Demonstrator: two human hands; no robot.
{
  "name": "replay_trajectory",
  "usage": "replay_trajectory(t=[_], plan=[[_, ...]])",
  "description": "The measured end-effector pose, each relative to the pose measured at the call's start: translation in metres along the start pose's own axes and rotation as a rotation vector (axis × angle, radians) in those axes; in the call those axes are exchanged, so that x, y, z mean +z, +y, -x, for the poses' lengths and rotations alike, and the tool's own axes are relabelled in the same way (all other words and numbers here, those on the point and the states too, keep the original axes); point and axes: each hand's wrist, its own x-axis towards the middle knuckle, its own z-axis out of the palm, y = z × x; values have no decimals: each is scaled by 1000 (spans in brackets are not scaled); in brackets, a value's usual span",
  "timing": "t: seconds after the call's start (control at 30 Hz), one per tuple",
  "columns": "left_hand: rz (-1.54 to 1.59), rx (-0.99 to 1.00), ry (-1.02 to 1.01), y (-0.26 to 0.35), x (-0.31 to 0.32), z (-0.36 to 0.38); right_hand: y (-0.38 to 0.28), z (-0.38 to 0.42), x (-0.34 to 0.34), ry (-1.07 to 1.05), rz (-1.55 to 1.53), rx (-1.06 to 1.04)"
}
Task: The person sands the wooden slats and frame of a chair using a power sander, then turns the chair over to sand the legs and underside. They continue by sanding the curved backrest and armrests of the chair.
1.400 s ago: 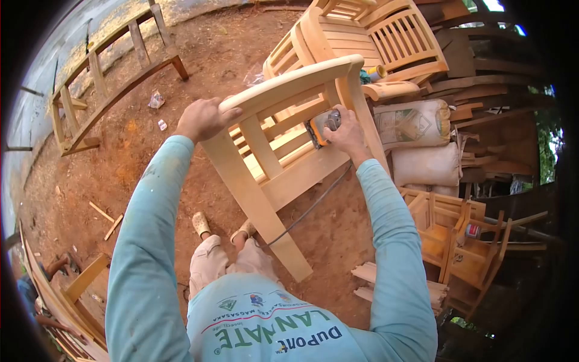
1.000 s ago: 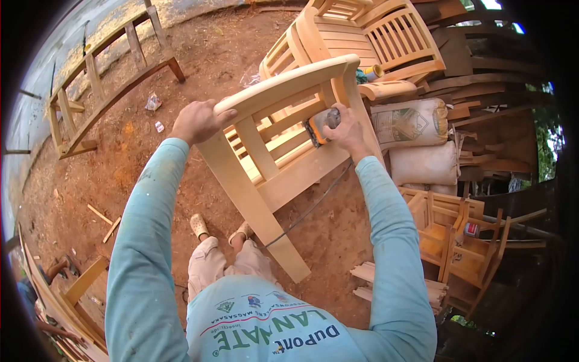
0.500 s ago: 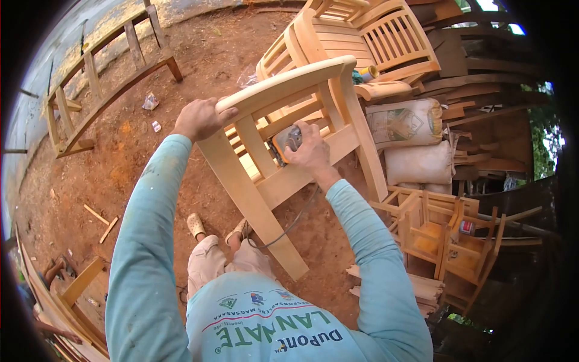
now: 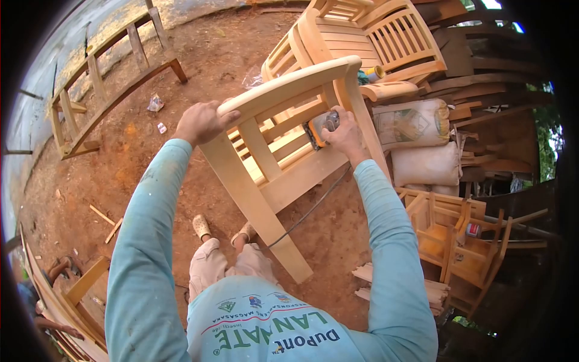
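Observation:
A pale wooden chair frame [image 4: 295, 184] stands tilted before me, with a curved top rail, slats and long legs. My left hand [image 4: 204, 122] is wrapped over the left end of the curved rail. My right hand [image 4: 348, 137] grips an orange and grey power sander [image 4: 318, 130], which rests against a slat at the right side of the frame. From the sander a dark cord [image 4: 310, 211] hangs down across the lower leg. The sander's underside is hidden.
Behind stands a slatted wooden bench [image 4: 350, 45]. Two stuffed sacks [image 4: 413, 123] lie at the right, above small wooden chairs [image 4: 449, 235]. A wooden frame [image 4: 99, 78] is at the upper left. At the lower left edge, part of a person [image 4: 60, 326] shows.
My right hand and the sander have moved right across the frame, from the middle slat toward the right one. My left hand keeps its hold on the rail.

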Motion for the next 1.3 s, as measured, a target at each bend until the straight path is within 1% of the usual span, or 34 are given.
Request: replay_trajectory(t=[0.2,0.37,0.5,0.63,0.8,0.9,1.0,1.1,1.13,1.23,1.3], plan=[[-27,-9,-10,2,-2,1,0,6,6,9,-46,-16],[-5,19,14,4,-3,4,-41,34,18,-35,-43,-25],[-31,-2,-8,2,-1,1,-81,59,24,-43,-46,-41],[-26,-5,7,3,0,3,-104,74,26,-46,-68,-40],[-35,-24,-18,5,-4,3,-108,77,21,-61,-72,-37],[-34,-9,-16,0,3,0,-99,78,32,-4,-76,-75],[-26,4,4,-1,3,0,-86,72,28,15,-112,16],[-25,-1,-2,1,-1,0,-76,59,26,88,-118,78],[-22,1,1,3,-2,2,-75,55,27,105,-122,49],[-18,4,-6,3,-1,2,-92,45,31,71,-101,30],[-23,-1,-14,2,-2,0,-109,44,32,58,-106,-18]])
